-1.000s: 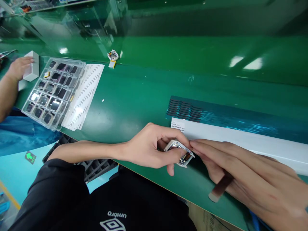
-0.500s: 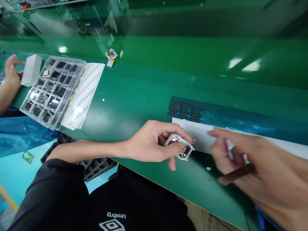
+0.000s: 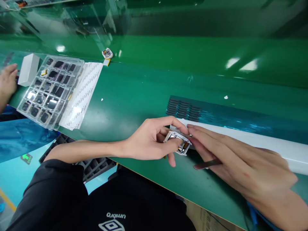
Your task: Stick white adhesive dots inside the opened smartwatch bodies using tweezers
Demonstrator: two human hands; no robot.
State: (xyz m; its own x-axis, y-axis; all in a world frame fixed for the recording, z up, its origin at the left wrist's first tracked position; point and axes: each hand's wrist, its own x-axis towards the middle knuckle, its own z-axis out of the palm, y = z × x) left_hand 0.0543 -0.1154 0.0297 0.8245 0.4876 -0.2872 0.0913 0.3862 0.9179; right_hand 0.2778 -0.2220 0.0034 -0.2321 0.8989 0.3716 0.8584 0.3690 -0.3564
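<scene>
My left hand [image 3: 151,139] is closed around a white smartwatch case [image 3: 183,148], its open side up with circuit parts showing inside. My thumb presses on the inside and the forefinger bends over the far edge. The fingertips of my right hand [image 3: 243,170] meet the case's right edge at a small part, too small to name. Tucked under the fingers of that hand is a thin dark tool [image 3: 208,164], its flat tip sticking out to the left. A white sheet [image 3: 231,138] lies behind and partly under both hands.
Blue film [image 3: 240,120] with rows of dark strips [image 3: 184,109] lies beyond the sheet. On the left are a clear tray [image 3: 51,93] of watch parts, printed paper [image 3: 84,93] and a white box [image 3: 29,70], beside another person's hand [image 3: 8,81]. Another watch case [image 3: 107,53] and a battery [image 3: 106,62] sit farther back.
My right hand has moved left, bringing its fingertips to the case. A small white scrap now lies on the far side of the blue film. The other person's hand has shifted away from the box.
</scene>
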